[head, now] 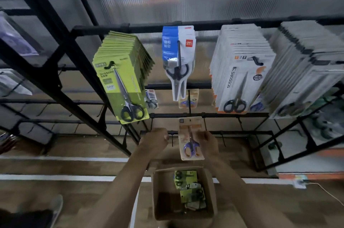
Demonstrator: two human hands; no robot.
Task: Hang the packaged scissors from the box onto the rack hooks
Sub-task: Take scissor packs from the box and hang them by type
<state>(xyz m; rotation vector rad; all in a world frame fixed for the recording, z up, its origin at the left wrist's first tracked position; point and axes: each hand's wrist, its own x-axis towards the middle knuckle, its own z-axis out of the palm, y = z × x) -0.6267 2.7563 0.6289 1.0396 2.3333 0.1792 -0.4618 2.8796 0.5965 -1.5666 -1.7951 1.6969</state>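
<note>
My right hand grips the right edge of a beige scissors pack with purple-handled scissors, held upright just below a black rack bar. My left hand is curled into a fist to the left of the pack, at a small black hook on the lower bar; whether it grips the hook I cannot tell. On the floor below stands the cardboard box with several green scissors packs inside.
Upper hooks carry a stack of green scissors packs, a blue-white pack and thick stacks of white packs. One beige pack hangs on a middle hook. Empty hooks line the lower bars. A shoe shows at bottom left.
</note>
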